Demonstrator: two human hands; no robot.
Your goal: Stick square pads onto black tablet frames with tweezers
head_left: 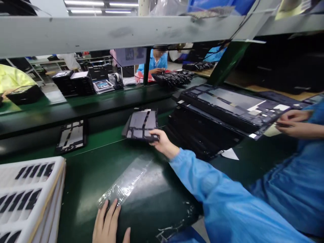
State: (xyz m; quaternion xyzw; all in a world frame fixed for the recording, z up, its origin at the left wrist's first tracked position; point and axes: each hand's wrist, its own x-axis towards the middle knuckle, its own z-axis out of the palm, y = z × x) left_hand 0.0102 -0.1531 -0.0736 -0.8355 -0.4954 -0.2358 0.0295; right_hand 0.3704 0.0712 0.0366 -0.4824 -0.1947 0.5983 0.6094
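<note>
My right hand, in a blue sleeve, reaches forward and grips the near right corner of an opened tablet. Grey battery cells and black frame parts show on its upper face. It is above or at the far part of the green table, and whether it touches the stack behind it I cannot tell. My left hand lies with fingers spread on the table, fingertips at the near end of a clear plastic strip. A second opened tablet lies at the back left.
White foam trays holding black parts are stacked at the left. Stacked tablet panels stand at the right, where a co-worker's hands touch one edge. A grey shelf beam crosses above. Plastic scraps lie near the front edge.
</note>
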